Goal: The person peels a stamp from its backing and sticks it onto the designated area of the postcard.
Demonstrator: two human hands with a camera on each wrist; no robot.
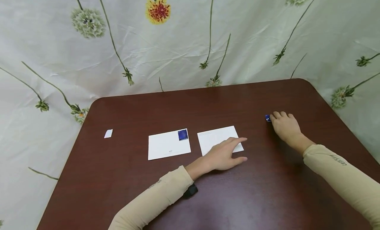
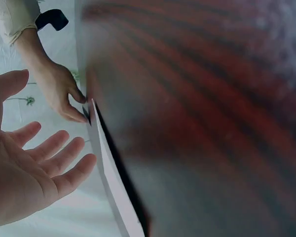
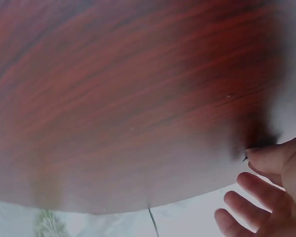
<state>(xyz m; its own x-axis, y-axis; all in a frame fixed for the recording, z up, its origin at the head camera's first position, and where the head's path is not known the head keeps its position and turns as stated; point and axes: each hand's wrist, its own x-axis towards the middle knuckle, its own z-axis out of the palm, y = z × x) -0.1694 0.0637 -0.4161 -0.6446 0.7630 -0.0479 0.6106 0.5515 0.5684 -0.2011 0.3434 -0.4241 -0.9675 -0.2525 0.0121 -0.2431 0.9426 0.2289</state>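
My right hand is at the right side of the table, its thumb and index finger pinching a small blue stamp. In the right wrist view only a thin dark edge of that stamp shows at the fingertips, the other fingers loosely bent. My left hand hovers over the lower right part of a white card, its fingers extended and holding nothing. To the left of it lies a second white card with a dark blue stamp in its upper right corner.
A small white slip of paper lies at the left of the reddish-brown table. Behind the table hangs a pale cloth with printed flowers. A black wrist device shows under the left sleeve.
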